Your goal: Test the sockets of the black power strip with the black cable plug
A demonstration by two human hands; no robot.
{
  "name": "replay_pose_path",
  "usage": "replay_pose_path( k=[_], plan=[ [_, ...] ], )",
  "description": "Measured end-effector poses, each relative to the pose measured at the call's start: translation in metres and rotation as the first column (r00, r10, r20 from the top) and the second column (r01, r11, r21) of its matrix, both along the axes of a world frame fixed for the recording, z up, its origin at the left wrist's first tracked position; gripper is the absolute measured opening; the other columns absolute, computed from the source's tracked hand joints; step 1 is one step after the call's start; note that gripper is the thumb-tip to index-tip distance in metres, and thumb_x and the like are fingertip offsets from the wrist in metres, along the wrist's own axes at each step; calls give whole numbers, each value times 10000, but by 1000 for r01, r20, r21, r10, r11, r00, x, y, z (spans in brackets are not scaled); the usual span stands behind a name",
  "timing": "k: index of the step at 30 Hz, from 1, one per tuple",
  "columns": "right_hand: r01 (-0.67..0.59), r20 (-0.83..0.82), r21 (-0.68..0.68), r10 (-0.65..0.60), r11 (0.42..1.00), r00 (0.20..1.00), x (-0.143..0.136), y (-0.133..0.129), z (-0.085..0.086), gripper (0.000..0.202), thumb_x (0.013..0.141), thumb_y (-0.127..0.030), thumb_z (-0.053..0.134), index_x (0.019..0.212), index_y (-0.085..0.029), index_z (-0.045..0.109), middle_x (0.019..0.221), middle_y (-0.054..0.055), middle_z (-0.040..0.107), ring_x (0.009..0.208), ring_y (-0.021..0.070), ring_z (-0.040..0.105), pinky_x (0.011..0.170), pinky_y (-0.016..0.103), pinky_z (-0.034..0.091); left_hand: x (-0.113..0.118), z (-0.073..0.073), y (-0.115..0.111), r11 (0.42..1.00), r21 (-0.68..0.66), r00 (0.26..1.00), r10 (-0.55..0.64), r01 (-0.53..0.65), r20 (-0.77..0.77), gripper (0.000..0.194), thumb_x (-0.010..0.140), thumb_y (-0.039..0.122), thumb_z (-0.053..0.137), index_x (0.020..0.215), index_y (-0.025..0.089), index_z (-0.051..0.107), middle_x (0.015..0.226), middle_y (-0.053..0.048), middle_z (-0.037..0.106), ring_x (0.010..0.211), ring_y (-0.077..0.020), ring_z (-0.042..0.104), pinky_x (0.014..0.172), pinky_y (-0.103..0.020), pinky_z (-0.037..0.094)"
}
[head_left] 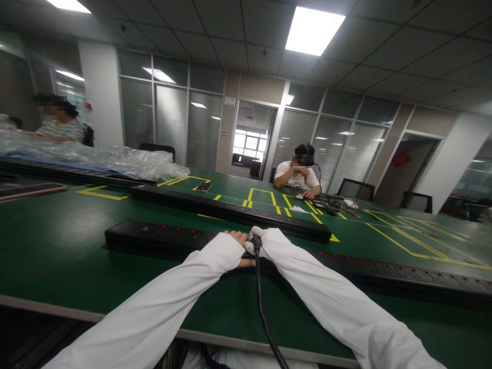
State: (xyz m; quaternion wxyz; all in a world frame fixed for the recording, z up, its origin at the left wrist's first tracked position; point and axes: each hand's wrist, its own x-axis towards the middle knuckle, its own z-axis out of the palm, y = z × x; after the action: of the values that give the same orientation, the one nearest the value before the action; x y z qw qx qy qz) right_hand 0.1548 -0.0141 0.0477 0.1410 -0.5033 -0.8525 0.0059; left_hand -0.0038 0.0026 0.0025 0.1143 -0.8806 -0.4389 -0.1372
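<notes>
The black power strip [180, 238] is clasped by our left hand [239, 239], our right hand [263, 248] gripping a plug [256, 241] over it, on the green table [57, 266]. We're probably seating or freeing that plug; the next move calls for keeping it square.

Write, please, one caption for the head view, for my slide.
Left hand gripping a long black power strip, right hand holding a black plug over it, at a green table.
</notes>
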Motion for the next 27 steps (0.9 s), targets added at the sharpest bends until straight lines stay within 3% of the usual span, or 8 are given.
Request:
replay_pose_path(
  k=[7,16,27],
  plan=[
    [21,35,5,-22,1000,999,-6,-8,4,313,659,-439,494,847,-189,504,618,-33,522,498,32,380,509,156,272,0,7,-11,1000,6,1000,7,-7,13,624,609,689,399,954,175,470,894,-91,564,857,-265,517,740,-369,363],
    [49,62,10,-50,999,997,-10,-12,6,332,673,-447,488,863,-176,507,607,-30,503,511,35,363,525,169,253,1,0,-3,1000,14,1000,7,-7,-6,643,604,709,369,934,168,476,868,-93,564,832,-271,523,715,-378,365],
    [38,72,30,-40,999,997,-10,-10,5,352,664,-465,493,865,-176,507,593,-32,503,512,38,376,517,173,245,1,7,-11,1000,8,1000,7,-7,10,631,605,692,398,947,168,475,876,-91,571,841,-267,525,734,-370,366]
  ],
)
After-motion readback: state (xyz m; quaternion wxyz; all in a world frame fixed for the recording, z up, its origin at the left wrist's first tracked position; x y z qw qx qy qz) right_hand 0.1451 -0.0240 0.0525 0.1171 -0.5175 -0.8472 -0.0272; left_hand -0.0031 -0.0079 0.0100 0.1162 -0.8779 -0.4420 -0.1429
